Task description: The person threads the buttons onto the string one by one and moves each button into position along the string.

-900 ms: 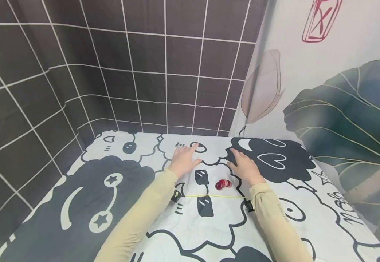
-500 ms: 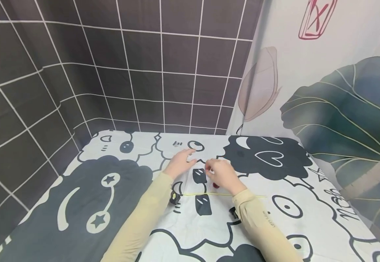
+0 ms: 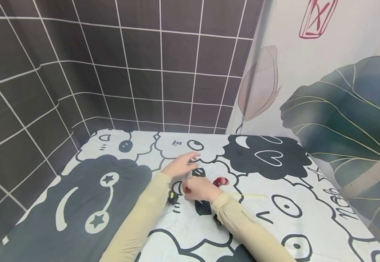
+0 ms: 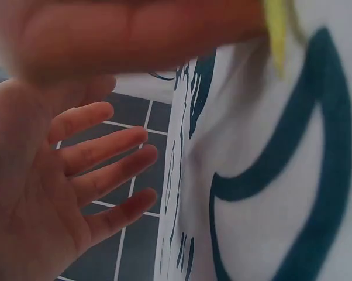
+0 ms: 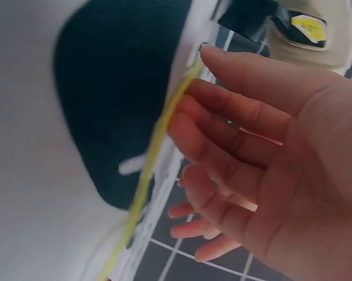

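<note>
My right hand (image 3: 200, 188) has crossed to the left, low over the cloth near the left wrist. In the right wrist view its thumb and curled forefinger pinch a thin yellow cord (image 5: 154, 149) close to one end; the cord's kind is unclear. The cord runs right past the right sleeve in the head view, partly hidden by the hand. My left hand (image 3: 180, 165) hovers just beyond, its fingers (image 4: 114, 164) spread loosely and holding nothing. Behind the right wrist lies a small shiny red rounded thing (image 3: 221, 181), too small to identify.
A cloth (image 3: 255, 236) with black-and-white cartoon faces covers the table. Dark tiled-pattern curtains (image 3: 144, 83) hang behind and to the left. A pale leaf-printed curtain (image 3: 275, 29) hangs at the right. Black wrist cameras (image 3: 172, 197) sit under the sleeves.
My right hand has swept from the right, over the red thing, left and down to the cord's left end. The red thing is uncovered again. My left hand has stayed nearly in place.
</note>
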Tool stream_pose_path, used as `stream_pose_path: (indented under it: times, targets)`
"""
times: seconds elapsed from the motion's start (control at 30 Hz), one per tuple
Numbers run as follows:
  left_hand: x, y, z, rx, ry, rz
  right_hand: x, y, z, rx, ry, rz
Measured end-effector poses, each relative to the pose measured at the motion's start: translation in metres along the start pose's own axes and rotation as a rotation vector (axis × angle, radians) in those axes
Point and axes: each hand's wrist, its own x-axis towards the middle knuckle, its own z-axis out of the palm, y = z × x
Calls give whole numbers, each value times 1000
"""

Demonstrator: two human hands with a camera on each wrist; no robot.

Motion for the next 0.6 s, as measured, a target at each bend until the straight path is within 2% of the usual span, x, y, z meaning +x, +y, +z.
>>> stream_pose_path:
  times: [0.17,0.37,0.5,0.6]
  targets:
    - [-2,-1,-1,8,-20,-2,5,0,2,3,-6,-28]
    - [-3,1,-3,9,-43,3,2,7,-1,41,-9,-118]
    - [-3,4,-3,26,-38,-1,-3,18,-10,120,15,-194]
    - [-2,9,-1,36,-52,1,-9,28,-19,226,-9,-198]
